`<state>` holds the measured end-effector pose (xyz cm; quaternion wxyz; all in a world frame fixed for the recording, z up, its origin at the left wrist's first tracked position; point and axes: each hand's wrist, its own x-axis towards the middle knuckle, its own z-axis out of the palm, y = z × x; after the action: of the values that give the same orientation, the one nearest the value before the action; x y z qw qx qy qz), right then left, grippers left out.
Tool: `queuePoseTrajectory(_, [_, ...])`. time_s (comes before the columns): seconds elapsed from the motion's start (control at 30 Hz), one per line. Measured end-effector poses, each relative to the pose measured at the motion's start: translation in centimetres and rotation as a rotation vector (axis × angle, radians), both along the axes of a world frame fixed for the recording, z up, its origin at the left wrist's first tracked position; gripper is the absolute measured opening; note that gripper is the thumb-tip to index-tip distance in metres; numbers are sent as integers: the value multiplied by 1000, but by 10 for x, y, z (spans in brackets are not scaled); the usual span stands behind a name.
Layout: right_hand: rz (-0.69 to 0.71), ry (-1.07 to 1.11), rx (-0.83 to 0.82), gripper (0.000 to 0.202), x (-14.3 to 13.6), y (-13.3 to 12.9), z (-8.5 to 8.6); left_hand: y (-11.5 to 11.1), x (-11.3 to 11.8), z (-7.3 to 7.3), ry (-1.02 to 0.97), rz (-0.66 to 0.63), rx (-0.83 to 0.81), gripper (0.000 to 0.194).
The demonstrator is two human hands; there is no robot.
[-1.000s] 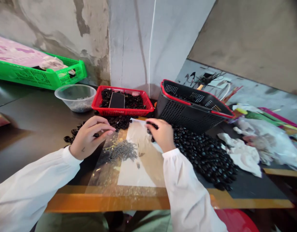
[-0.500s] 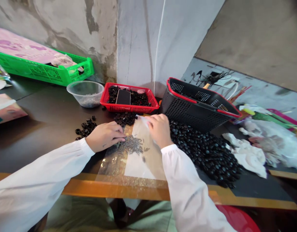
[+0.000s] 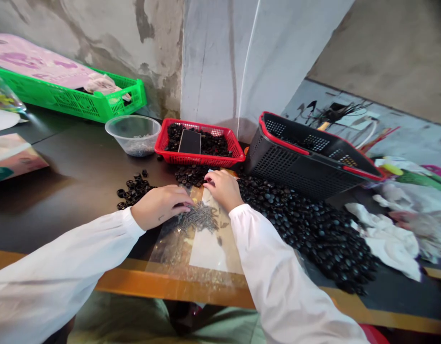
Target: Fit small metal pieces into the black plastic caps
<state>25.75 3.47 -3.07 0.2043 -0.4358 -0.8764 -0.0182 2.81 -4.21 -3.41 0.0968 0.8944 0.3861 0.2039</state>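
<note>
My left hand (image 3: pixel 161 206) is closed, its fingertips pinched at the left side of a pile of small thin metal pieces (image 3: pixel 201 217), which look like pins or springs. What the fingertips hold is too small to make out. Under the pile lie a white sheet of paper (image 3: pixel 208 253) and a clear plastic sheet (image 3: pixel 165 253). My right hand (image 3: pixel 225 190) curls over the far end of the paper, beside small round black parts (image 3: pixel 188 176); its fingertips are partly hidden. To the left of my left hand sit black ring-shaped parts (image 3: pixel 132 191).
A large heap of black parts (image 3: pixel 306 229) spreads right, before a black basket (image 3: pixel 303 167). A red basket (image 3: pixel 202 158) holds black parts and a phone (image 3: pixel 190 142). Nearby are a clear bowl (image 3: pixel 132 131), a green crate (image 3: pixel 109 107) and crumpled tissue (image 3: pixel 385 239).
My right hand has moved left and closer to my left hand, from the paper's right side to its far end. My left hand stays at the metal pile. The view has shifted slightly.
</note>
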Motion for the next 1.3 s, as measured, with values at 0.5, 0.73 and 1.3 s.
queuePoseTrajectory(0.5, [53,222,-151,9,7,-30,10,4,-6,-2,-314,192,-204,23])
queuePoseTrajectory(0.73, [119,495,-298,12,5,-42,7,4,-4,-1,-293,230,-144,27])
queuePoseTrajectory(1.3, [84,636,-416,14,4,-45,0,8,-12,2,-134,23,-69,25])
